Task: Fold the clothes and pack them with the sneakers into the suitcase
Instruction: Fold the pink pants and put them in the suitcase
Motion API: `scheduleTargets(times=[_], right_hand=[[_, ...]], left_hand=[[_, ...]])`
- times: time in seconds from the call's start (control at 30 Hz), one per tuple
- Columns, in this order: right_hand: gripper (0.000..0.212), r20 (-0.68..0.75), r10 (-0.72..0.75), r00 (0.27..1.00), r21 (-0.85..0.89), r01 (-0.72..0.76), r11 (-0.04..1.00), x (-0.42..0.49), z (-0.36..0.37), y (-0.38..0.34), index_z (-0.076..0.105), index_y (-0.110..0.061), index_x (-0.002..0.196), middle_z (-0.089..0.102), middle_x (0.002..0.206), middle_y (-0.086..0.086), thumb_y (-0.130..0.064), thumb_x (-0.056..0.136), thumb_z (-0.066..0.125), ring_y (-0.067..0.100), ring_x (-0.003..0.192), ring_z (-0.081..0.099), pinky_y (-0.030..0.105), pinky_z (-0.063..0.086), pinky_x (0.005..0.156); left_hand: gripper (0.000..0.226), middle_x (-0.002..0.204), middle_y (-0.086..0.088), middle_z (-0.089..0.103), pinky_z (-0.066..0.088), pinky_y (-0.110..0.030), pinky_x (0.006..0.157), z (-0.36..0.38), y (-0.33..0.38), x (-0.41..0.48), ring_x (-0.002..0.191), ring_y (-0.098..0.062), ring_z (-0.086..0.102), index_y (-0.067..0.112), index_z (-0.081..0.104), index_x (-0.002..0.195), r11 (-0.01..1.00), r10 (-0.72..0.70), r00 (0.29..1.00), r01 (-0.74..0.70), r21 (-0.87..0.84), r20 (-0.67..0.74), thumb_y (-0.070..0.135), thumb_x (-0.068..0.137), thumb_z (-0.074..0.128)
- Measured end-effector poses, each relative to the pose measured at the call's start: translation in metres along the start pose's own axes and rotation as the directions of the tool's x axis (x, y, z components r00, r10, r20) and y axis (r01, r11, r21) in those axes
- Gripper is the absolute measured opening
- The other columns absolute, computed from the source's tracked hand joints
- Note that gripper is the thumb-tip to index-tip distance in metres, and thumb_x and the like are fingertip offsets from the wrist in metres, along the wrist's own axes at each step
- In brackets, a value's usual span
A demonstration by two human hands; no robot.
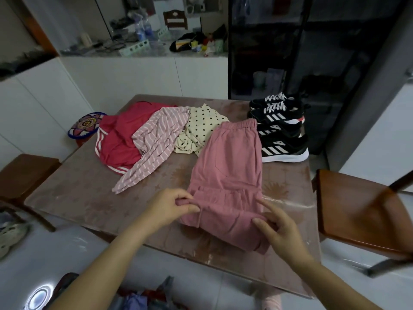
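Pink trousers (225,175) lie lengthwise on the table (89,198), waistband far, leg ends folded back near me. My left hand (172,206) pinches the folded cloth at its left edge. My right hand (274,229) pinches the cloth at the lower right edge. Behind lie a red garment with white stripes (118,144), a pink striped top (154,139) and a cream polka-dot garment (201,130). Black sneakers with white stripes (279,128) stand at the table's far right. No suitcase is in view.
A wooden chair (357,213) stands right of the table and a wooden stool (24,173) left. A patterned round cushion (86,124) sits beyond the far left corner. Shoes (9,236) lie on the white floor at left. Cluttered counter behind.
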State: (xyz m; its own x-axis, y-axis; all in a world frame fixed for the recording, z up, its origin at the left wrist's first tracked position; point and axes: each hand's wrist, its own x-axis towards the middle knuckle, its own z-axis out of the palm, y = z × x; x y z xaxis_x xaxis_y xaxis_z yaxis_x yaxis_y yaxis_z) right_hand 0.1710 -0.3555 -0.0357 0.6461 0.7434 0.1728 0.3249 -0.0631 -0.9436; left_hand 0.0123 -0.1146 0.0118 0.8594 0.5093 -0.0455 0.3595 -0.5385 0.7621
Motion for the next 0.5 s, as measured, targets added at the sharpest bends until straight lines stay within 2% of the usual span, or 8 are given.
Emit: scheduleTargets(times=[0.03,0.1,0.17,0.23,0.3,0.37,0.43,0.5], right_hand=[[0.060,-0.035,-0.006,0.999,0.005,0.006,1.000,0.008,0.000,-0.002,0.052,-0.059,0.115,0.069,0.108,-0.001,-0.014,0.081,0.069,0.001,0.097,0.063,0.009,0.046,0.083],[0.057,-0.047,-0.012,0.999,0.041,0.014,0.999,0.021,-0.001,-0.008,0.056,-0.051,0.116,0.070,0.093,0.000,-0.005,0.083,0.067,0.003,0.083,0.064,0.009,0.046,0.077],[0.051,-0.034,-0.026,0.999,0.058,0.028,0.998,0.031,-0.001,-0.014,0.061,-0.040,0.118,0.066,0.074,-0.007,-0.002,0.084,0.065,0.005,0.071,0.061,0.010,0.045,0.073],[0.045,0.000,-0.014,1.000,0.074,0.014,0.997,0.037,-0.001,-0.022,0.062,-0.026,0.119,0.062,0.066,-0.015,0.001,0.084,0.065,-0.002,0.066,0.057,0.008,0.044,0.071],[0.042,0.073,-0.022,0.997,0.082,0.016,0.997,0.038,-0.005,-0.027,0.065,-0.036,0.113,0.062,0.065,-0.011,-0.006,0.083,0.069,-0.005,0.064,0.053,0.009,0.043,0.068],[0.031,0.184,0.017,0.983,0.082,-0.033,0.996,0.032,-0.011,-0.030,0.067,-0.050,0.103,0.045,0.056,0.001,-0.038,0.076,0.075,0.006,0.057,0.044,0.018,0.039,0.058],[0.046,0.316,0.121,0.941,0.148,-0.175,0.973,0.022,-0.018,-0.027,0.069,-0.047,0.101,0.040,0.057,0.001,-0.065,0.059,0.075,0.013,0.056,0.040,0.022,0.038,0.057],[0.055,0.442,0.177,0.880,0.221,-0.297,0.929,0.011,-0.023,-0.028,0.072,-0.038,0.101,0.049,0.059,-0.003,-0.065,0.054,0.079,0.010,0.056,0.045,0.019,0.041,0.057]], left_hand=[[0.027,0.080,0.024,0.069,0.046,-0.015,0.073,-0.002,-0.001,0.002,0.079,0.005,0.063,0.051,0.069,0.077,0.996,-0.011,1.000,0.010,-0.087,-0.015,0.042,0.058,0.086],[0.049,0.096,0.021,0.070,0.047,-0.013,0.082,-0.006,-0.008,0.003,0.093,0.002,0.063,0.039,0.069,0.091,0.974,-0.008,1.000,0.010,-0.225,0.009,0.059,0.048,0.083],[0.074,0.110,0.018,0.067,0.046,-0.015,0.090,-0.008,-0.018,-0.001,0.107,0.000,0.060,0.032,0.061,0.106,0.956,-0.033,0.995,0.058,-0.286,0.092,0.067,0.044,0.081],[0.080,0.111,0.015,0.066,0.047,-0.018,0.088,-0.008,-0.025,-0.004,0.106,0.000,0.058,0.033,0.060,0.107,0.952,-0.084,0.981,0.130,-0.276,0.174,0.070,0.039,0.081],[0.074,0.095,0.014,0.068,0.049,-0.015,0.076,-0.012,-0.023,-0.009,0.087,0.003,0.062,0.030,0.064,0.098,0.962,-0.129,0.961,0.181,-0.205,0.243,0.072,0.039,0.079],[0.054,0.072,0.013,0.067,0.047,-0.012,0.063,-0.015,-0.014,-0.018,0.068,0.006,0.061,0.023,0.063,0.087,0.962,-0.146,0.925,0.216,-0.169,0.351,0.059,0.049,0.079],[0.029,0.061,0.013,0.061,0.044,-0.012,0.058,-0.018,-0.005,-0.030,0.059,0.006,0.055,0.026,0.065,0.074,0.958,-0.145,0.873,0.241,-0.153,0.465,0.045,0.057,0.077],[0.021,0.056,0.014,0.056,0.040,-0.012,0.054,-0.019,-0.001,-0.042,0.055,0.005,0.050,0.032,0.067,0.064,0.958,-0.108,0.822,0.236,-0.161,0.559,0.048,0.057,0.078]])
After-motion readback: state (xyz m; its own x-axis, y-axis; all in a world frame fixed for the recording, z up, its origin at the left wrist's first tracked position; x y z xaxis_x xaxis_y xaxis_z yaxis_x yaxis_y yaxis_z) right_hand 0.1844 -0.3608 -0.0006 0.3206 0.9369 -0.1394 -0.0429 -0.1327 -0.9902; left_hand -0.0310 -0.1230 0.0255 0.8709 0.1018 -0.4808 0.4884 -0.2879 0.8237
